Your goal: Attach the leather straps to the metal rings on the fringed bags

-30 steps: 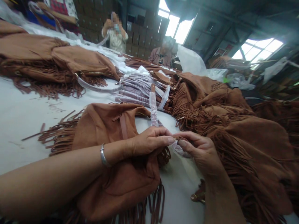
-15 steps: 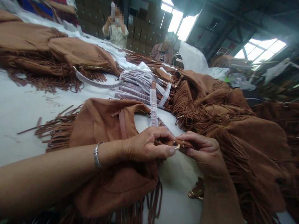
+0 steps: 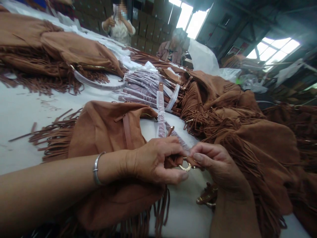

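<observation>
A brown suede handbag point(image 3: 104, 129) with fringes lies on the white table, under my left wrist. My left hand point(image 3: 156, 158) is closed around a brown leather tab of the bag, near a gold ring point(image 3: 185, 166) by the fingertips. At the other side of the ring, my right hand point(image 3: 218, 160) pinches the brown leather end point(image 3: 192, 162) of a strap with small gold hardware. The fingers of both hands nearly meet there. A plastic-wrapped strap point(image 3: 161, 114) stands up behind my left hand; whether it joins the pinched end I cannot tell.
Brown fringed bags point(image 3: 264, 138) are heaped on the right, and more bags point(image 3: 79, 49) lie at the far left. Wrapped straps point(image 3: 141, 86) are bundled behind. Gold hardware point(image 3: 205, 198) rests near my right wrist. Two people point(image 3: 121, 29) work across the table.
My left thumb has come away from the gold ring, showing more of it. My right thumb has shifted up over the leather end. The view has moved slightly.
</observation>
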Demonstrator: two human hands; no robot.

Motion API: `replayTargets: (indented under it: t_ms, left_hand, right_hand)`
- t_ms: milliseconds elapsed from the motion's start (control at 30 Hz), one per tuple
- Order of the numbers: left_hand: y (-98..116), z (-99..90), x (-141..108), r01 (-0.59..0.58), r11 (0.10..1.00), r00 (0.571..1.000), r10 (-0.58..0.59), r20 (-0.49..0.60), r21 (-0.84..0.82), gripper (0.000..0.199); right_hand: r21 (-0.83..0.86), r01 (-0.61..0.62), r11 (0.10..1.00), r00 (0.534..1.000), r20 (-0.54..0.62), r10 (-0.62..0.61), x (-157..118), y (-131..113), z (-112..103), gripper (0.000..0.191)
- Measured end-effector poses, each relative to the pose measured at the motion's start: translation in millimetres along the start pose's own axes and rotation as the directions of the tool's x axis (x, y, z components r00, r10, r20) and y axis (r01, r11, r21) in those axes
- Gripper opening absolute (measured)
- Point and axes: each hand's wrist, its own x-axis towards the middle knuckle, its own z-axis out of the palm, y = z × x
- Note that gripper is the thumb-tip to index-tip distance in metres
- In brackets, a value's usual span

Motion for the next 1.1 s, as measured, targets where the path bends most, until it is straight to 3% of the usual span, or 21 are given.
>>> replayTargets:
  t_ms: [133, 333, 467, 800, 1100]
  left_hand:
    - [2.8, 2.1, -1.0, 0.035, 0.999, 0.999, -0.035, 0.011, 0.015, 0.018]
    - [7.2, 5.4, 0.4, 0.118, 0.993, 0.992, -0.117, -0.041, 0.003, 0.01]
    - [12.9, 7.7, 0.4, 0.185, 0.982, 0.979, -0.181, -0.095, 0.039, 0.013]
    - [13.4, 11.3, -1.2, 0.203, 0.976, 0.962, -0.182, -0.205, 0.085, 0.018]
    - [6.5, 8.5, -3.8, 0.082, 0.971, 0.987, -0.049, -0.15, 0.225, 0.023]
  right_hand:
    - [0.02, -0.01, 1.0, 1.0, 0.015, 0.01, -0.3, -1.2, 1.3, 0.02]
    - [-0.091, -0.02, 0.996, 0.994, 0.107, 0.03, 0.3, -0.2, 0.4, 0.033]
    - [-0.038, -0.048, 0.998, 0.996, 0.074, 0.051, 1.4, 1.4, 2.7, 0.032]
    - [0.143, -0.103, 0.984, 0.991, 0.1, 0.089, 4.2, 3.0, 13.1, 0.033]
    - [0.248, -0.128, 0.96, 0.99, 0.086, 0.11, 5.3, 2.2, 17.2, 0.033]
